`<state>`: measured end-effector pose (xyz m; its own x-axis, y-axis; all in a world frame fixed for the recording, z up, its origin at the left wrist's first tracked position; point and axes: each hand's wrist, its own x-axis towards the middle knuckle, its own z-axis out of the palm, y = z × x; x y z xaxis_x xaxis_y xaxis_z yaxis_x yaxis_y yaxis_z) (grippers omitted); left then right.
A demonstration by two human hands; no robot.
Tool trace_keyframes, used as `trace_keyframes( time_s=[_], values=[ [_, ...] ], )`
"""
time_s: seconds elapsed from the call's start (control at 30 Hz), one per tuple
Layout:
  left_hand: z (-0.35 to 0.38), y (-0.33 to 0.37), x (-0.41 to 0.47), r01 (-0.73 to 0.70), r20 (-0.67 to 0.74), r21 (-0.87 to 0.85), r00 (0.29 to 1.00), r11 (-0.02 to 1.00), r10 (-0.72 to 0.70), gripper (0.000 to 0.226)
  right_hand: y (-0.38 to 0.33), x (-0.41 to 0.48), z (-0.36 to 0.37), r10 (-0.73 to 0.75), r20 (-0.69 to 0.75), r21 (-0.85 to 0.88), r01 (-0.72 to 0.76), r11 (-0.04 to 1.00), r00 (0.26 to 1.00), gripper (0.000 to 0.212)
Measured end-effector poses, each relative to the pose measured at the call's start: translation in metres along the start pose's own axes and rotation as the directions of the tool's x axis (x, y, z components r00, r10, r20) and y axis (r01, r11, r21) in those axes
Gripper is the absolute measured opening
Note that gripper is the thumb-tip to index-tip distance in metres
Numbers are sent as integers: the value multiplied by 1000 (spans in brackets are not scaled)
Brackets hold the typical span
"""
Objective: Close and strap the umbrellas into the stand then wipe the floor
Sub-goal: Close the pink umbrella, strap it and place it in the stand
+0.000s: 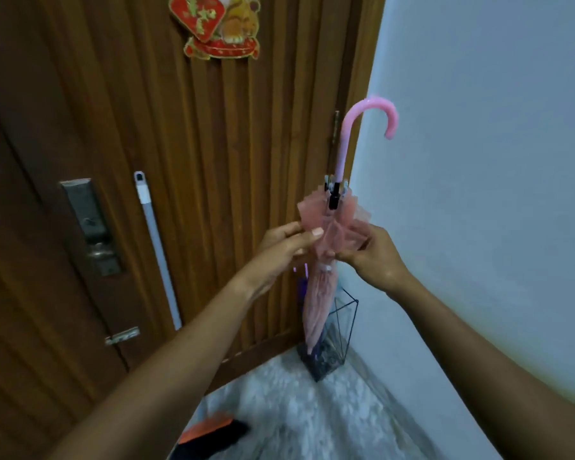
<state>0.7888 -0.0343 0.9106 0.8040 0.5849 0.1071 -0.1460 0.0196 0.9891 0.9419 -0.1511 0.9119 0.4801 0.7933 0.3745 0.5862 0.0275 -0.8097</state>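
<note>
Pink umbrella [316, 293] is closed, tip down at the wire stand [322, 365]; my left hand [279, 247] and right hand [374, 257] pinch its folds.

This is a home entryway: a ribbed wooden door [213, 161] fills the left and centre, with a metal lock [90, 227] and a red festive decoration [216, 24] at top. A wire umbrella stand [344, 327] sits lower centre, where the door meets a white wall [495, 161].

The closed pink umbrella [317, 300] is held upright by its gathered folds: curved handle above the grip, tip below, at the black wire stand [326, 365].
</note>
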Motion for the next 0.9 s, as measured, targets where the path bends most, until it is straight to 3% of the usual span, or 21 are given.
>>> trace_keyframes(
  time_s=[0.17,0.33,0.43,0.53,0.63,0.8,0.9],
  values=[
    [22,-21,88,-18,39,87,999,996,15,28,57,44,-25,44,-166,-49,-53,997,985,37],
    [30,-71,190,-13,-12,162,1000,987,15,30,146,107,-32,97,-220,-52,-112,992,971,32],
    [31,-116,259,43,-37,190,999,981,-37,28,215,152,-32,176,-176,-52,-187,981,969,21],
    [33,-169,317,192,-61,267,981,945,-182,26,295,189,-23,255,-104,-95,-264,960,961,8],
    [32,-231,364,281,-58,273,959,920,-276,29,376,212,-7,441,-28,-156,-439,885,897,28],
    [20,-356,407,384,-125,312,924,869,-363,30,484,224,36,613,119,-197,-586,786,781,18],
    [13,-418,418,485,-159,329,874,810,-459,26,539,217,62,629,167,-250,-585,772,759,11]
  ],
)
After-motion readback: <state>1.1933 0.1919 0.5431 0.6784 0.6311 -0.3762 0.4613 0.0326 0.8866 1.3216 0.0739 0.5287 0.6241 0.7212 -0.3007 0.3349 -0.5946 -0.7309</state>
